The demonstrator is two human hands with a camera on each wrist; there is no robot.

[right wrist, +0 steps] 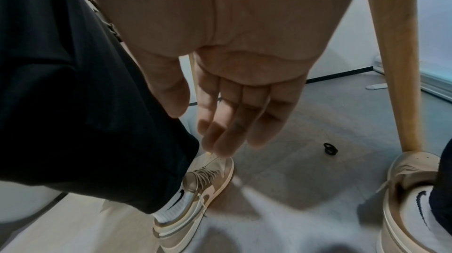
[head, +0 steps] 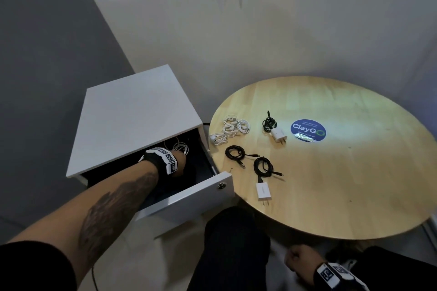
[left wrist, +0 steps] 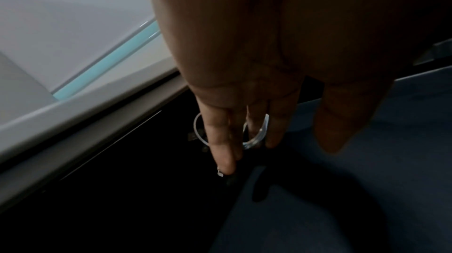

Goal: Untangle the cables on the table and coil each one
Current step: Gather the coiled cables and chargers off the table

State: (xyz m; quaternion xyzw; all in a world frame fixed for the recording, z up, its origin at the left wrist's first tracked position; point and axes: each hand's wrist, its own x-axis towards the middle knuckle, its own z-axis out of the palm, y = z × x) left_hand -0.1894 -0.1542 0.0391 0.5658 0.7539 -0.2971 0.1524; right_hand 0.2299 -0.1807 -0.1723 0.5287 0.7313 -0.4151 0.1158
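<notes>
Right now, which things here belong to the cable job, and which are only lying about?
Belong to the job:
white cables
black cables
white cable in drawer
left hand

Just lying about:
blue sticker
black ring on floor
shoes

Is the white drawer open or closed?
Open. The drawer is pulled out from the white cabinet, and the left hand reaches inside toward a white cable.

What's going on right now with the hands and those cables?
Left hand in open drawer, fingers reaching onto white cable. Right hand idle, empty. Coiled cables on table. Nothing in the way.
</notes>
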